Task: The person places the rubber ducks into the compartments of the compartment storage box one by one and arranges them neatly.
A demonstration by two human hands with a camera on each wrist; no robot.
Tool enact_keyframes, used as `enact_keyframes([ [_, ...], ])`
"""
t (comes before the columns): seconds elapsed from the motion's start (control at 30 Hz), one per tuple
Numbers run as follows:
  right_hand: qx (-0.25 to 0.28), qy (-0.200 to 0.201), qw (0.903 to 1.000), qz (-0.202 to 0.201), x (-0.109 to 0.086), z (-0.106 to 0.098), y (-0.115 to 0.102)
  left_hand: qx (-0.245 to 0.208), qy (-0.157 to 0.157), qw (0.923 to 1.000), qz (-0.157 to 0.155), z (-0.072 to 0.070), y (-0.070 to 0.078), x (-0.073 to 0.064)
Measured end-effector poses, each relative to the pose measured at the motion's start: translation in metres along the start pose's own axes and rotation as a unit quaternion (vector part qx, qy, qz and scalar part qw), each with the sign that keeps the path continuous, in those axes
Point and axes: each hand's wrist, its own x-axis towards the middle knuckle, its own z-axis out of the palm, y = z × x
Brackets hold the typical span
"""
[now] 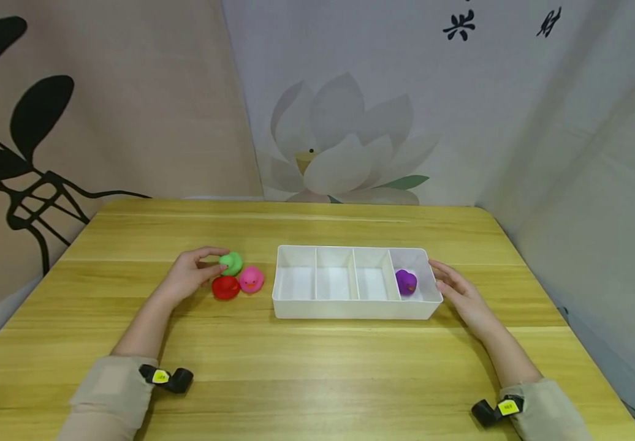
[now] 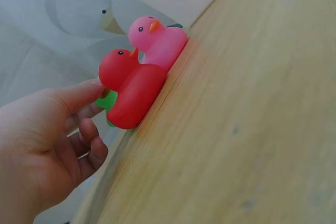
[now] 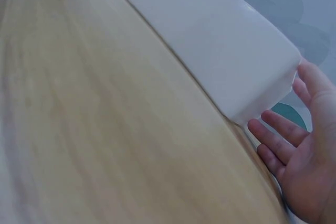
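Observation:
My left hand has its thumb and forefinger about the green rubber duck, pinching it from the left. In the left wrist view, the red rubber duck hides most of that green duck. Close by on the table sit the red duck and a pink rubber duck. A white box with four compartments stands to their right, and a purple rubber duck lies in its rightmost compartment. Relaxed fingers of my right hand touch the box's right end; the right wrist view shows this hand beside the end wall.
The wooden table extends around the box and ducks. Behind it hangs a cloth backdrop with a printed flower. Each sleeve carries a small black wrist camera, one on the left and one on the right.

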Motion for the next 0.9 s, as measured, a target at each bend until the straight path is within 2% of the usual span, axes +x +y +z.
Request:
enact_keyframes([
  [0.27, 0.002, 0.004, 1.0, 0.005, 0.0, 0.0, 0.001, 0.014, 0.035, 0.9991, 0.022, -0.001, 0.006, 0.0],
  [0.6, 0.003, 0.002, 1.0, 0.001, 0.0, 0.0, 0.001, 0.001, 0.07, 0.9968, 0.039, 0.002, 0.03, -0.004],
  [0.7, 0.003, 0.003, 1.0, 0.001, 0.0, 0.0, 0.0, -0.008, 0.067, 0.9965, 0.05, 0.005, 0.04, -0.006],
  [0.9, 0.005, 0.003, 1.0, -0.003, 0.0, 0.0, 0.001, -0.016, 0.041, 0.9974, 0.056, 0.013, 0.059, -0.009],
])
